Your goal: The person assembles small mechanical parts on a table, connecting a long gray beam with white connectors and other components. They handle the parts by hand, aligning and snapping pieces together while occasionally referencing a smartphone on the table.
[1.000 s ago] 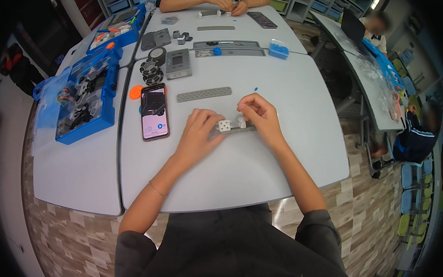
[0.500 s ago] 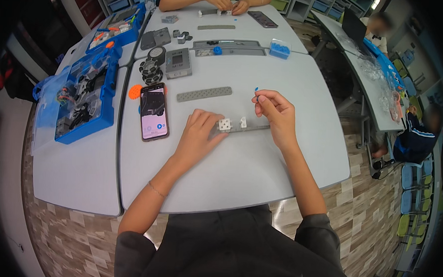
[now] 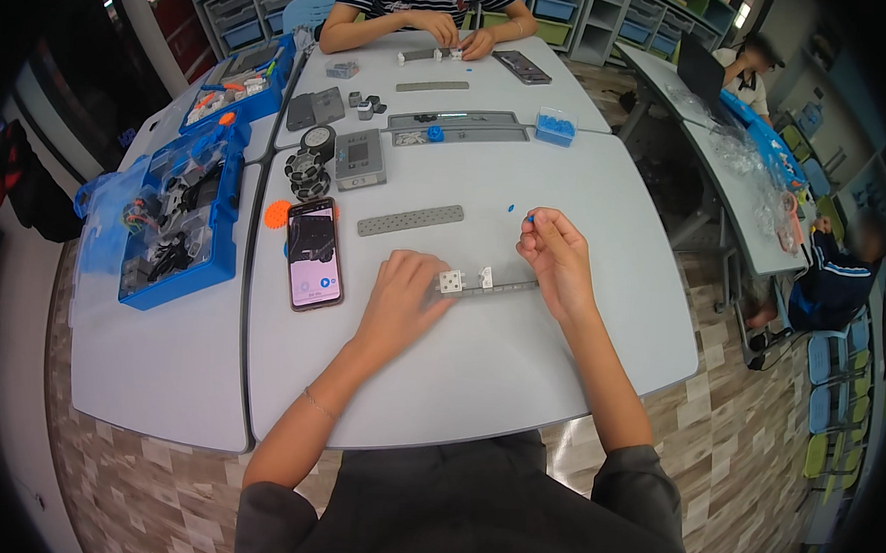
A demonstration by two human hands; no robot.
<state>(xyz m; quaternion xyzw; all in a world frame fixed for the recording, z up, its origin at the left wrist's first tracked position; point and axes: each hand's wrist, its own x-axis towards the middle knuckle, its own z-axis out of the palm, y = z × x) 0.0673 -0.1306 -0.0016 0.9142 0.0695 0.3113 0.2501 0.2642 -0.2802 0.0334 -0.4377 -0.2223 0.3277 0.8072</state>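
Note:
My left hand (image 3: 402, 292) is closed on the left end of a slim grey beam (image 3: 508, 288), just above or resting on the white table. By its fingertips a white square connector block (image 3: 451, 282) with dark holes sits on the beam. A smaller white bracket (image 3: 485, 276) stands farther right along it. My right hand (image 3: 561, 261) is raised over the beam's right end, thumb and forefinger pinching a small blue pin (image 3: 530, 219). Another blue pin (image 3: 512, 208) lies loose on the table, just beyond those fingertips.
A phone (image 3: 315, 255) lies left, near a perforated grey plate (image 3: 411, 221). Behind are black wheels (image 3: 308, 174), a grey control box (image 3: 360, 159) and a clear tub of blue pieces (image 3: 555, 128). Blue parts cases (image 3: 180, 223) stand left. Another person's hands (image 3: 456, 37) work opposite.
My right hand has drawn slightly right, away from the loose blue pin, and the blue pin in its pinch now shows. The whole view has tilted up a little; my left hand keeps its hold.

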